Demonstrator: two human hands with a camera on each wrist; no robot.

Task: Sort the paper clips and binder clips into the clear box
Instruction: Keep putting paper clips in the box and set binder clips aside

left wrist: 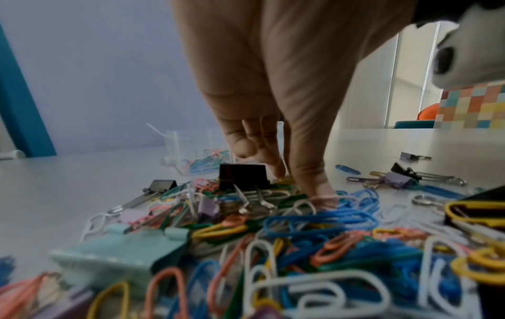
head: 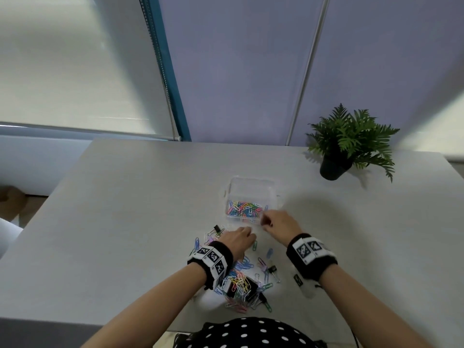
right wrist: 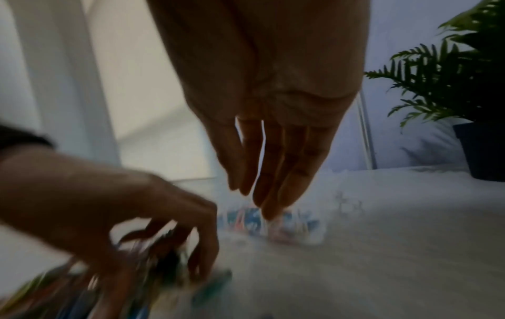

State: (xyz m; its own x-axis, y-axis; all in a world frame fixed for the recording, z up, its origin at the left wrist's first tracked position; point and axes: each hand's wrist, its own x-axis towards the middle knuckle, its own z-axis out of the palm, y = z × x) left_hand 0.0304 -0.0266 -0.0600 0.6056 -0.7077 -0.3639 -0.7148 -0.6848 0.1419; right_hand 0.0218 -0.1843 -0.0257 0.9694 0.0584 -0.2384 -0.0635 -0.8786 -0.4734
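The clear box (head: 251, 189) stands mid-table with coloured paper clips (head: 244, 208) along its near side. A loose pile of paper clips (head: 241, 280) and binder clips (left wrist: 243, 177) lies in front of me. My left hand (head: 247, 237) reaches down into the far end of the pile. Its thumb (left wrist: 323, 198) and forefinger (left wrist: 278, 170) pinch at clips there, and its other fingers are curled. My right hand (head: 266, 221) hovers at the box's near right corner. In the right wrist view its fingers (right wrist: 273, 183) hang straight and hold nothing.
A potted fern (head: 336, 167) stands at the back right of the grey table (head: 125, 222). Stray black binder clips lie left (head: 217, 228) and right (head: 272, 269) of the pile. A wall and window blind rise behind the table's far edge.
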